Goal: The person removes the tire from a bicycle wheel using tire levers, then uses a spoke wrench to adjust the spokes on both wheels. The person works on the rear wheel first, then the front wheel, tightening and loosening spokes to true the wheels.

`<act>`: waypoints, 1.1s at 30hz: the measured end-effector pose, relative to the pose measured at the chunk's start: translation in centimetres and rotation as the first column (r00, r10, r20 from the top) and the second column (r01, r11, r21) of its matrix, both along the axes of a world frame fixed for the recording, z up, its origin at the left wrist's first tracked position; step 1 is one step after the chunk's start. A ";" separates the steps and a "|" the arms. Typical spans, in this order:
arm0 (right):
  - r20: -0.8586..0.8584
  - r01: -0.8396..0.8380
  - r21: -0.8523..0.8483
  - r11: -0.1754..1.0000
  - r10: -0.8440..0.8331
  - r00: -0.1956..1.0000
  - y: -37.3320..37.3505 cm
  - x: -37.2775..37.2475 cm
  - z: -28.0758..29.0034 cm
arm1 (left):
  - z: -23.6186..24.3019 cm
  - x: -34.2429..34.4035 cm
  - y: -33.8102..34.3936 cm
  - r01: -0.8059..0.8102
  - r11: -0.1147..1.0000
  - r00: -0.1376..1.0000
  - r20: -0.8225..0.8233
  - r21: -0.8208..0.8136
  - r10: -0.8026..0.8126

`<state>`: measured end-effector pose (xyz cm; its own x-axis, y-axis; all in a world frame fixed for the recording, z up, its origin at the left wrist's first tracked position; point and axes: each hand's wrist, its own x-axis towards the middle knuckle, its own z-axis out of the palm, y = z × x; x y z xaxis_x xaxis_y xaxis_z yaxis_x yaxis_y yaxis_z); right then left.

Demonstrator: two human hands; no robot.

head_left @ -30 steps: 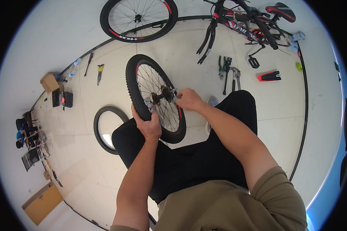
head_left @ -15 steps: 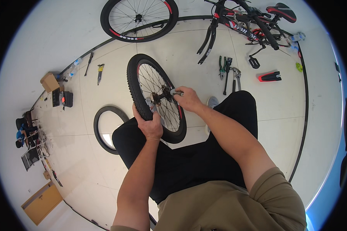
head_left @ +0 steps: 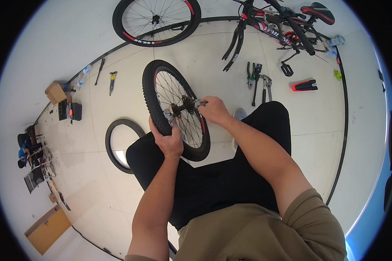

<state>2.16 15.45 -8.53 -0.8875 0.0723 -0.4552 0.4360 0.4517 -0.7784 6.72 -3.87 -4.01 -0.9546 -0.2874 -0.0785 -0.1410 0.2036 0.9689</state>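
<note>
A bicycle wheel (head_left: 152, 91) with black knobby tyre, red rim stickers and a cog cluster (head_left: 186, 104) at its hub stands tilted between my knees. My left hand (head_left: 167, 137) grips the tyre's lower left side, fingers partly hidden behind it. A grey object just above that hand, near the hub, is too small to identify. My right hand (head_left: 211, 108) is closed on a small grey metal tool (head_left: 201, 103) at the axle, right of the cogs.
Beyond lie another wheel (head_left: 191, 24), a partly dismantled bicycle (head_left: 272, 28), pliers and hammer (head_left: 251, 76), a red-black mudguard (head_left: 304, 85), a loose tyre (head_left: 109, 143), scattered tools and a box (head_left: 55, 92). Another person (head_left: 23, 154) is at the far left.
My right hand and the grey tool have shifted and turned slightly at the axle. The wheel tilts almost the same; my left hand stays on the tyre.
</note>
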 end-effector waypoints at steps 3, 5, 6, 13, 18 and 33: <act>-0.093 0.076 -0.063 0.995 -0.082 0.992 -0.5 0.1 -0.8 | 0.0 -0.1 -0.1 0.008 1.000 1.000 0.003 -0.004 -0.008; -0.078 0.083 -0.099 0.992 -0.090 0.993 -0.5 0.1 -1.3 | 0.3 0.1 0.3 0.002 1.000 0.999 0.037 0.017 -0.003; -0.074 0.088 -0.120 0.989 -0.097 0.993 -0.6 0.0 -1.5 | 0.6 0.0 0.3 0.001 1.000 0.999 0.051 0.025 -0.003; 0.011 -0.021 -0.117 0.993 0.023 1.000 -0.1 0.0 -2.4 | 0.4 0.0 0.2 0.006 0.999 0.999 0.035 0.033 -0.007; -0.019 -0.026 -0.123 0.992 0.024 1.000 -0.5 0.2 -2.2 | -0.3 -0.1 -0.2 0.006 1.000 1.000 -0.019 0.001 -0.006; 0.008 0.005 0.024 1.000 -0.005 1.000 -0.7 0.3 -0.4 | -1.5 -0.2 -0.8 0.059 0.997 0.997 -0.049 -0.056 -0.062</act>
<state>2.45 14.72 -8.98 -0.8836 0.0874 -0.4601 0.4441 0.4678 -0.7642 6.56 -4.64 -5.50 -0.9727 -0.2316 -0.0149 -0.0774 0.2632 0.9616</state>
